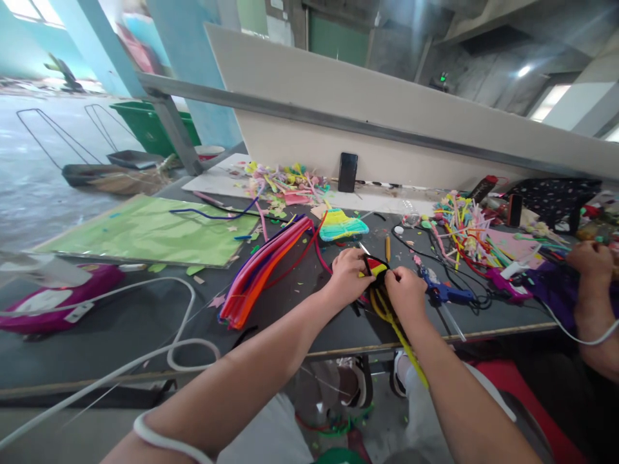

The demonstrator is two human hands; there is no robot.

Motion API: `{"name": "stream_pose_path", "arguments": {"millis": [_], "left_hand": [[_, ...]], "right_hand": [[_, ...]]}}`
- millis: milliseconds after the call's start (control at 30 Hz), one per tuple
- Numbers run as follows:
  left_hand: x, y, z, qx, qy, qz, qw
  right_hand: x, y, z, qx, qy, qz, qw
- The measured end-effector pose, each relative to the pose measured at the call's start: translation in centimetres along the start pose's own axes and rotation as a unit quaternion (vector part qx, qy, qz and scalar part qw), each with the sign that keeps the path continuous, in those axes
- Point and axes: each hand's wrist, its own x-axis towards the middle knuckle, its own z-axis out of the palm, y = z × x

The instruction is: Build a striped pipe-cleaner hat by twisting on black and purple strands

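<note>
Both hands meet near the table's front edge around a small black, red and yellow pipe-cleaner piece (375, 266). My left hand (352, 270) pinches its left side, thumb on the yellow part. From the right, my right hand (405, 289) has its fingers closed on the black edge. Yellow pipe cleaners (403, 345) trail below the hands and over the table edge. Left of them lies a bundle of pink, orange and purple pipe cleaners (265, 270). A yellow and turquoise pipe-cleaner shape (342, 225) rests just beyond my left hand. The fingertips partly hide the held piece.
A blue glue gun (447, 291) lies right of my hands. A phone (347, 172) leans against the back panel. Pipe-cleaner scraps (290, 180) and a green sheet (155, 229) are at left. A white cable (191, 303) loops nearby. Another person's hand (592, 261) is at far right.
</note>
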Motion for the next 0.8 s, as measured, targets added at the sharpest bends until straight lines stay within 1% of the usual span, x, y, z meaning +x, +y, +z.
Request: {"name": "stream_pose_path", "arguments": {"millis": [100, 200, 300, 367, 467, 600, 667, 700, 767, 800], "left_hand": [[-0.9, 1.3, -0.3, 0.013, -0.017, 0.032, 0.999], [-1.4, 1.9, -0.6, 0.017, -0.055, 0.081, 0.995], [-1.3, 2.0, -1.0, 0.021, -0.077, 0.081, 0.994], [-1.0, 1.9, -1.4, 0.019, -0.075, 0.079, 0.994], [-0.6, 1.5, -1.7, 0.005, -0.060, 0.084, 0.995], [-0.5, 0.6, -1.5, -0.053, -0.044, 0.059, 0.996], [-0.5, 0.0, -1.0, -0.102, -0.027, 0.024, 0.994], [-0.5, -0.3, -0.8, -0.124, -0.014, 0.002, 0.992], [-0.4, -0.7, -0.5, -0.158, 0.014, -0.040, 0.987], [-0.4, -0.7, -0.4, -0.168, 0.030, -0.056, 0.984]], "right_hand": [[0.9, 0.5, 0.0, -0.038, -0.029, 0.015, 0.999], [1.4, 1.1, 0.2, -0.057, -0.022, 0.008, 0.998], [1.4, 1.5, 0.5, -0.075, -0.006, -0.002, 0.997], [1.1, 1.7, 0.6, -0.091, 0.006, -0.014, 0.996], [0.7, 1.9, 0.5, -0.111, 0.028, -0.051, 0.992], [0.5, 1.8, 0.0, -0.114, 0.049, -0.067, 0.990], [0.6, 1.8, -0.3, -0.078, 0.052, -0.064, 0.994], [0.7, 1.8, -0.5, -0.042, 0.054, -0.064, 0.996], [0.9, 1.9, -0.6, 0.060, 0.057, -0.071, 0.994], [1.0, 1.9, -0.7, 0.119, 0.059, -0.070, 0.989]]}}
